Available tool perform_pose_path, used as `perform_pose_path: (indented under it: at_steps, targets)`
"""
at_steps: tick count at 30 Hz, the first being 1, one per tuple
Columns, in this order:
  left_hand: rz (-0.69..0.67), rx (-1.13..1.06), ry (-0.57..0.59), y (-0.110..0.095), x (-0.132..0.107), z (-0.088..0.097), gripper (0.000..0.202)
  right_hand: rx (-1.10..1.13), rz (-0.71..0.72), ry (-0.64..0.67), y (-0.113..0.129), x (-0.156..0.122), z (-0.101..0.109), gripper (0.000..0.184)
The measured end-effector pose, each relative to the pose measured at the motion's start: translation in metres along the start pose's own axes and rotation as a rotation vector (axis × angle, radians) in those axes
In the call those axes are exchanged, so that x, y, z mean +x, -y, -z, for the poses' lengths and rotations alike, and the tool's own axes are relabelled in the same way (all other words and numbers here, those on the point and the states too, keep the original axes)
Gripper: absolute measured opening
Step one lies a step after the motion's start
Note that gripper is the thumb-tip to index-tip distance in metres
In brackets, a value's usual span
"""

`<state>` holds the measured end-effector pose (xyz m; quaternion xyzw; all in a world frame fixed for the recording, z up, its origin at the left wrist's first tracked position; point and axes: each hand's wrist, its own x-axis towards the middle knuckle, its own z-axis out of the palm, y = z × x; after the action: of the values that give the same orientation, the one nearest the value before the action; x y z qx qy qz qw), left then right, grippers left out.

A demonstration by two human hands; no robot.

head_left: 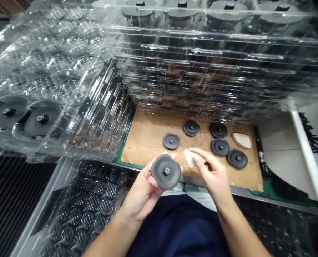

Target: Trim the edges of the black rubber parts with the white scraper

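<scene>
A dark grey, rounded disc-like part (pixel 160 167) with a small raised hub rests in my left hand (pixel 142 196), its hub side facing up toward me. The fingers wrap round its edge from below. My right hand (pixel 215 171) pinches a small off-white pad (pixel 188 158) between thumb and fingers, just right of the disc and apart from it. Several similar dark discs lie on the brown cardboard (pixel 145 139) beyond my hands, among them one disc (pixel 171 145) close ahead of my left hand. A second off-white pad (pixel 241 140) lies at the cardboard's right side.
Tall stacks of clear plastic trays (pixel 201 67) rise behind the cardboard, and more trays (pixel 54 71) stand on the left, some holding discs. Another clear tray (pixel 86 200) sits low at the left. A white-edged bin (pixel 307 157) stands at the right.
</scene>
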<state>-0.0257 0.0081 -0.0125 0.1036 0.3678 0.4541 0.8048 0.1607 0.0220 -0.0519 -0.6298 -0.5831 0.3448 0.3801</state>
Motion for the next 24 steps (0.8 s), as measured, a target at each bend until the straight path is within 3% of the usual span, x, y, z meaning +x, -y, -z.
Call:
perform_pose_path:
  at_steps: [3,5,8,10,12,14,16,17,20,21,24]
  targets:
    - [0.003,-0.002,0.018,0.000,0.001,-0.001,0.059,-0.034,-0.026,0.069,-0.027,-0.010,-0.003,0.020]
    - [0.003,0.009,0.026,0.001,0.003,-0.004,0.056,-0.042,-0.044,0.075,-0.022,-0.011,0.001,0.019]
    - [0.000,0.018,0.015,0.002,0.004,-0.012,0.052,-0.032,-0.010,-0.038,0.022,-0.007,0.009,0.023]
    - [0.009,0.014,0.022,0.004,0.004,-0.015,0.050,-0.018,0.169,-0.095,0.060,-0.005,0.012,0.025]
    - [0.039,0.020,0.020,0.005,0.004,-0.015,0.049,-0.030,0.376,0.043,0.089,-0.006,0.014,0.026]
    - [0.050,0.036,-0.014,0.006,0.003,-0.014,0.050,-0.043,0.428,0.273,0.102,-0.006,0.016,0.023]
    - [0.029,0.048,-0.041,0.007,0.003,-0.015,0.049,-0.063,0.385,0.414,0.103,-0.005,0.015,0.021]
    - [0.022,0.049,-0.036,0.008,0.004,-0.017,0.048,-0.078,0.372,0.393,0.102,-0.003,0.014,0.021]
    - [0.042,0.053,0.009,0.010,0.005,-0.024,0.043,-0.125,0.440,0.123,0.099,-0.002,0.011,0.025]
    - [0.030,0.056,0.019,0.009,0.005,-0.025,0.044,-0.111,0.472,0.098,0.098,-0.003,0.011,0.027]
    - [-0.030,0.060,0.042,0.004,0.006,-0.025,0.050,-0.064,0.513,0.290,0.095,-0.010,0.021,0.023]
